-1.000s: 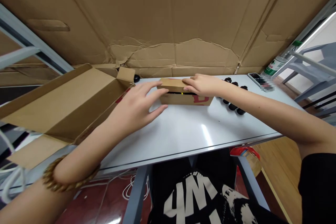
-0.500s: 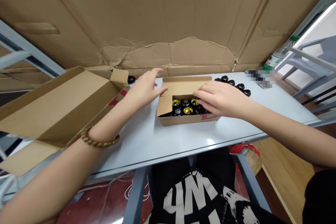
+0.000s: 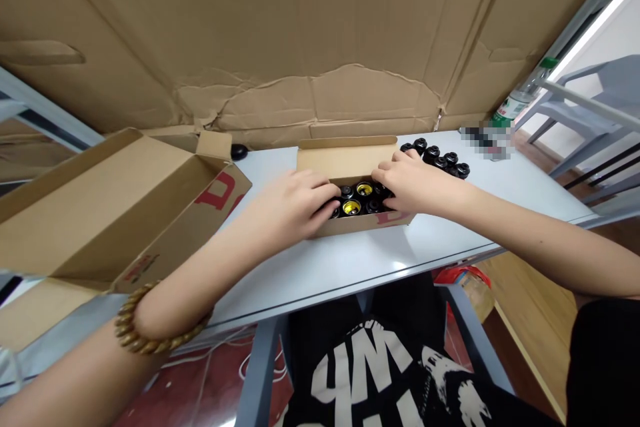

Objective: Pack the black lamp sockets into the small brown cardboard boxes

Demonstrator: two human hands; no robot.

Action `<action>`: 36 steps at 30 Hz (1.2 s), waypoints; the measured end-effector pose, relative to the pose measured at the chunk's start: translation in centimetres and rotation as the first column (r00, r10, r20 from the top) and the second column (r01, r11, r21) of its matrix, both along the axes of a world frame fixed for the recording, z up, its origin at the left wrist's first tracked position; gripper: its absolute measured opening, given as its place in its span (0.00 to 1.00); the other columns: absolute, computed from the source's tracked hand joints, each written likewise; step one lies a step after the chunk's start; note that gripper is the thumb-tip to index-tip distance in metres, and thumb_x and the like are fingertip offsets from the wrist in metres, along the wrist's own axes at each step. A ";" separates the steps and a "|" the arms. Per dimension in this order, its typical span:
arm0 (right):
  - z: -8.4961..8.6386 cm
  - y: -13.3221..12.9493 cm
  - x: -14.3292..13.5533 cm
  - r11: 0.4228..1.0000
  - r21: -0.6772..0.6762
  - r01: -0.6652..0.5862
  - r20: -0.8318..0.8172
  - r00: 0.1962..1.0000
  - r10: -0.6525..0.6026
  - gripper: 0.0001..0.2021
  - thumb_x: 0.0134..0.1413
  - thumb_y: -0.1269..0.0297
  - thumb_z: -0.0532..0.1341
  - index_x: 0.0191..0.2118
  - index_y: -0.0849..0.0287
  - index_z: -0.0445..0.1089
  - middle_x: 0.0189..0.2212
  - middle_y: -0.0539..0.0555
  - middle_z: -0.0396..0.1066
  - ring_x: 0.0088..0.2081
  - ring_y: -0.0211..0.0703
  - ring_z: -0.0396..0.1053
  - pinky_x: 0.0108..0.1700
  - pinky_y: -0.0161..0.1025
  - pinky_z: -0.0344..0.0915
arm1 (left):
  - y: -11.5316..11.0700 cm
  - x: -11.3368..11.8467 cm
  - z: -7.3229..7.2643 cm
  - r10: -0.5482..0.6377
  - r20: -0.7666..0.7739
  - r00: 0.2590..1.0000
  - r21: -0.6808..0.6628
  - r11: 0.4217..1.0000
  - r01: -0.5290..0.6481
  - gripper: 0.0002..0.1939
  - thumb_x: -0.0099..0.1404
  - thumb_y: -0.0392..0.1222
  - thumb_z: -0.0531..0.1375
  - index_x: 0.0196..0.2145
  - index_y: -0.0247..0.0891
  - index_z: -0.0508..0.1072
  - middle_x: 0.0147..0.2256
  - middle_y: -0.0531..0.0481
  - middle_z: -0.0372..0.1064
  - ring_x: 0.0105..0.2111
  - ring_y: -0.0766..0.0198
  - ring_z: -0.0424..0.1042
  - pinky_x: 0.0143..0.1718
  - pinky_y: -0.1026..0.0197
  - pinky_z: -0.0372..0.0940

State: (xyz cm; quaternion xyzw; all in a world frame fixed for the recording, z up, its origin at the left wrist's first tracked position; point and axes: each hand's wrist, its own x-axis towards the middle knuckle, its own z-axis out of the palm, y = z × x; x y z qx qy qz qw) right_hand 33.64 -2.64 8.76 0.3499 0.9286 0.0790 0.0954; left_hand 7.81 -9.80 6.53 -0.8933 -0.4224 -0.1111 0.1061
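An open cardboard box (image 3: 361,222) stands on the white table, its long back flap raised. Inside are several round black parts, two with yellow inner rings (image 3: 351,207). My left hand (image 3: 305,203) reaches over the box's left end, its fingers curled down onto the parts there. At the right end my right hand (image 3: 407,181) has its fingertips bent into the box, touching the black parts. Whether either hand grips a part is hidden by the fingers. More black parts (image 3: 440,159) stand in a group on the table behind my right hand.
A larger open cardboard box (image 3: 170,233) with red print lies at the left. A black round part (image 3: 239,151) sits behind it. At the back right is a green-capped bottle (image 3: 515,101). A cardboard sheet (image 3: 320,33) forms the back wall.
My left hand has moved right and down, from beside the box onto the parts in its left end. My right hand has shifted slightly, its fingers now lower in the box.
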 end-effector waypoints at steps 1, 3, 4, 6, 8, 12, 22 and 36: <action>0.0 0.1 -0.1 1.000 -0.011 0.004 -0.005 1.000 -0.004 0.14 0.63 0.66 0.66 0.53 0.62 0.77 0.49 0.63 0.81 0.53 0.67 0.71 0.50 0.52 0.52 | -0.1 -0.5 0.3 0.019 -0.002 1.000 0.023 1.000 -0.019 0.17 0.82 0.42 0.52 0.43 0.38 0.81 0.38 0.42 0.81 0.39 0.50 0.77 0.41 0.50 0.64; -0.1 0.1 -0.2 1.000 -0.006 0.011 -0.001 1.000 -0.011 0.14 0.63 0.68 0.64 0.53 0.61 0.77 0.46 0.64 0.82 0.53 0.66 0.71 0.51 0.52 0.50 | -0.5 -1.5 0.8 0.066 0.001 0.998 0.059 0.996 -0.066 0.18 0.82 0.43 0.51 0.43 0.39 0.81 0.35 0.44 0.81 0.38 0.50 0.78 0.43 0.48 0.63; -0.2 0.0 -0.3 1.000 0.006 0.013 0.004 1.000 -0.013 0.14 0.63 0.69 0.64 0.53 0.62 0.77 0.45 0.64 0.82 0.53 0.66 0.71 0.51 0.52 0.49 | -0.6 -2.0 1.0 0.092 0.001 0.996 0.057 0.994 -0.091 0.17 0.82 0.43 0.51 0.45 0.40 0.81 0.35 0.45 0.81 0.38 0.49 0.78 0.44 0.48 0.62; -0.7 -0.2 -0.3 0.999 0.047 0.015 -0.005 1.000 -0.014 0.16 0.62 0.71 0.64 0.55 0.64 0.76 0.44 0.66 0.83 0.52 0.66 0.71 0.51 0.52 0.47 | -0.8 -2.6 1.0 0.137 -0.022 0.990 0.008 0.991 -0.136 0.14 0.80 0.44 0.55 0.46 0.41 0.80 0.36 0.46 0.82 0.37 0.50 0.79 0.46 0.47 0.62; -1.3 -0.5 -0.4 0.996 0.089 0.017 -0.041 0.999 -0.013 0.16 0.60 0.73 0.64 0.54 0.65 0.74 0.44 0.66 0.83 0.53 0.66 0.70 0.50 0.52 0.46 | -0.8 -2.9 0.8 0.177 -0.079 0.981 -0.071 0.981 -0.183 0.11 0.77 0.44 0.58 0.47 0.41 0.80 0.37 0.46 0.83 0.36 0.50 0.79 0.48 0.46 0.62; -1.9 -0.9 -0.4 0.994 0.088 0.069 -0.089 0.994 -0.062 0.13 0.61 0.74 0.62 0.51 0.65 0.73 0.47 0.65 0.82 0.55 0.67 0.68 0.49 0.52 0.46 | -0.1 -2.9 0.8 0.223 -0.140 0.965 -0.198 0.948 -0.248 0.10 0.76 0.44 0.59 0.46 0.42 0.80 0.39 0.48 0.83 0.34 0.53 0.77 0.43 0.50 0.62; 3.5 -0.7 3.3 0.968 0.175 0.179 -0.514 0.855 -0.065 0.13 0.66 0.59 0.62 0.51 0.57 0.75 0.51 0.64 0.77 0.54 0.64 0.71 0.55 0.55 0.60 | 3.9 0.1 2.5 0.063 -0.060 0.996 -0.336 0.938 -0.079 0.16 0.75 0.44 0.59 0.53 0.42 0.83 0.50 0.41 0.77 0.48 0.49 0.76 0.47 0.53 0.68; -3.3 5.2 21.7 0.821 -0.116 0.559 -0.186 0.800 -0.571 0.12 0.57 0.52 0.68 0.40 0.55 0.80 0.39 0.62 0.82 0.40 0.66 0.79 0.44 0.59 0.72 | 5.3 -1.2 1.8 0.005 -0.064 0.998 -0.340 0.940 -0.027 0.16 0.72 0.39 0.56 0.43 0.44 0.85 0.45 0.44 0.80 0.43 0.53 0.77 0.45 0.54 0.70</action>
